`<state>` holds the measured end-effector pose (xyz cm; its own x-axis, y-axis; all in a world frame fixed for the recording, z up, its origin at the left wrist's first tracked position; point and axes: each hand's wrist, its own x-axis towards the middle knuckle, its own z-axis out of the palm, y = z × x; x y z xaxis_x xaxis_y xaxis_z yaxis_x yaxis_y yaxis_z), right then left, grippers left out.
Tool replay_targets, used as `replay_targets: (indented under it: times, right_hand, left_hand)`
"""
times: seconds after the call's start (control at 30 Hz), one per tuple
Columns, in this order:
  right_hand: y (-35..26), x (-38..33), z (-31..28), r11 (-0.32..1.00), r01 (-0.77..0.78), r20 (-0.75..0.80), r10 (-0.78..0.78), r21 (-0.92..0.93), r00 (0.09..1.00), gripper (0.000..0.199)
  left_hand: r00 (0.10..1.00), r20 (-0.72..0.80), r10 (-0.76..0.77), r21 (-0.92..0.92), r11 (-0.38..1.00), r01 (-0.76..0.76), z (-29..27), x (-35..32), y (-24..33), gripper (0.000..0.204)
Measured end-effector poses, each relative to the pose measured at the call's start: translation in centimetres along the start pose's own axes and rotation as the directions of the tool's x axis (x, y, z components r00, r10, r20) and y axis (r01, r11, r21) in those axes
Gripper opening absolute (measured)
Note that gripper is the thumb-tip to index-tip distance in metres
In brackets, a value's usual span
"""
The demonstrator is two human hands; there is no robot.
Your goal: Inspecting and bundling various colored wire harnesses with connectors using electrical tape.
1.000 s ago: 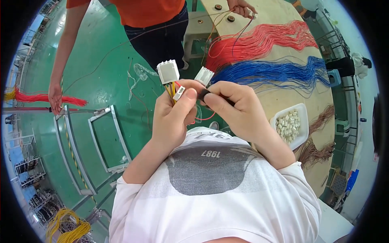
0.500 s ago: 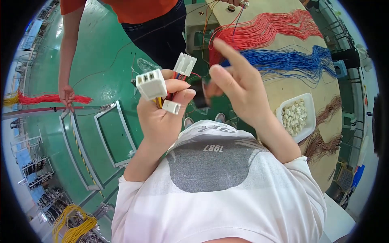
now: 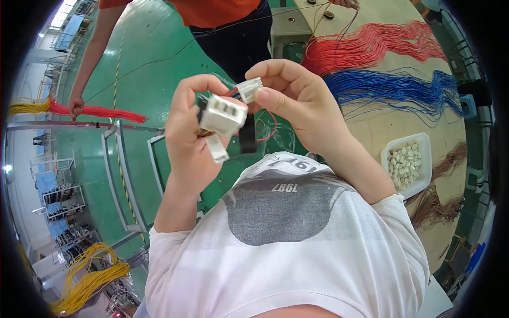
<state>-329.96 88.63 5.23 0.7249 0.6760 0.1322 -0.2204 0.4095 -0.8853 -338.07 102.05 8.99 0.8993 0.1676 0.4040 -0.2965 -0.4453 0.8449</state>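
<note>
Left grip: the left hand (image 3: 192, 143) is being held up, its fingers curled and pressed around a large white connector (image 3: 222, 114); a smaller white connector (image 3: 217, 148) is hanging just below the grip.
Right grip: the right hand (image 3: 302, 103) is being held just beside the left one, thumb and fingers pinching a small white connector (image 3: 249, 89).
Connectors: the small pinched piece is being kept just above and to the right of the large one, close to it; whether they are touching cannot be told.
Wires: thin red wires (image 3: 268, 127) are being trailed below the right grip, behind a black part whose kind cannot be told.
Worktop: a pale wooden worktop (image 3: 382, 122) is lying beyond and to the right of the right grip.
On the worktop: a red wire bundle (image 3: 371, 45) is being spread far above the right grip, a blue wire bundle (image 3: 403, 93) to its right, a white tray (image 3: 421, 183) of small white pieces lower right, brown wires (image 3: 440, 204) beside that tray.
Floor: a green floor (image 3: 143, 69) is being seen behind both grips, with grey metal frames (image 3: 124, 175) to the left of the left grip.
Room: yellow wire coils (image 3: 90, 278) are lying well below the left grip.
Other person: a person in an orange top is standing beyond the grips, a hand (image 3: 76, 106) being closed on a red and yellow wire bunch (image 3: 101, 111) far left.
</note>
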Motion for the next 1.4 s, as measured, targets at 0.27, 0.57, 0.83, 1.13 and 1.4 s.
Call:
replay_targets:
  times: [0.27, 0.57, 0.83, 1.13, 1.4]
  right_hand:
    - [-0.5, 0.0, 0.2, 0.998, 0.053, 0.033, -0.052, -0.03, 0.998, 0.024]
    - [-0.6, 1.2, 0.1, 0.99, 0.098, 0.132, -0.112, 0.106, 0.985, 0.023]
    - [-1.0, 1.1, -0.6, 0.985, 0.046, 0.13, -0.068, 0.167, 0.989, 0.021]
    - [-0.9, 1.2, -1.2, 0.987, 0.052, 0.122, -0.071, 0.151, 0.99, 0.022]
    - [-0.5, 1.3, -1.6, 0.978, 0.073, 0.121, -0.098, 0.193, 0.988, 0.022]
  left_hand:
    - [0.996, -0.093, -0.02, 0.092, 0.995, 0.028, -0.3, -0.1, 0.1, 0.012]
    - [0.992, -0.126, -0.002, 0.325, 0.945, 0.043, 0.0, 0.6, 2.5, 0.009]
    - [0.96, -0.151, -0.236, 0.143, 0.956, 0.257, 0.3, 1.2, 3.3, 0.014]
    - [0.943, -0.152, -0.298, 0.166, 0.932, 0.321, 0.7, 1.8, 3.7, 0.013]
    - [0.93, -0.131, -0.344, 0.169, 0.916, 0.363, 1.1, 2.5, 3.8, 0.011]
